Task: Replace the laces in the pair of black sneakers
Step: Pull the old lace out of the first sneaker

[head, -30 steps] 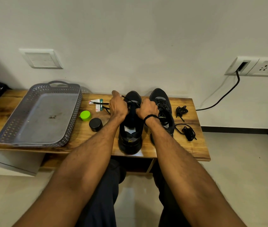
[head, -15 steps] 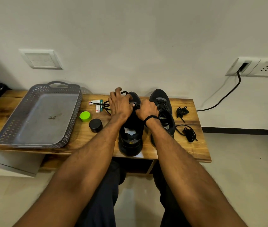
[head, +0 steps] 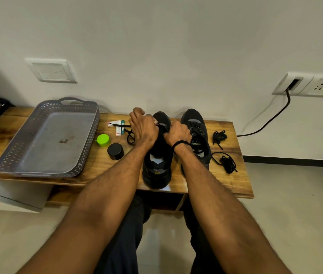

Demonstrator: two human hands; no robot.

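Two black sneakers stand side by side on the wooden bench point(head: 97, 171), toes to the wall. Over the left sneaker point(head: 156, 167) both hands work near the toe end. My left hand point(head: 142, 127) has its fingers curled and pinches a black lace point(head: 130, 135), whose free length loops onto the bench to the left. My right hand point(head: 177, 134) is curled on the same lace at the eyelets. The right sneaker point(head: 196, 131) is laced and untouched. Two bundled black laces point(head: 219, 136) point(head: 227, 163) lie to its right.
A grey perforated tray point(head: 47, 139) fills the bench's left part. Between it and the shoes sit a green cap point(head: 102, 139), a black round tin point(head: 115, 151) and small white packets point(head: 117, 125). A black cable point(head: 265, 123) runs from a wall socket.
My left hand moved left and up along the toe of the left sneaker, drawing the lace out so a loop now lies on the bench. My right hand stayed at the eyelets.
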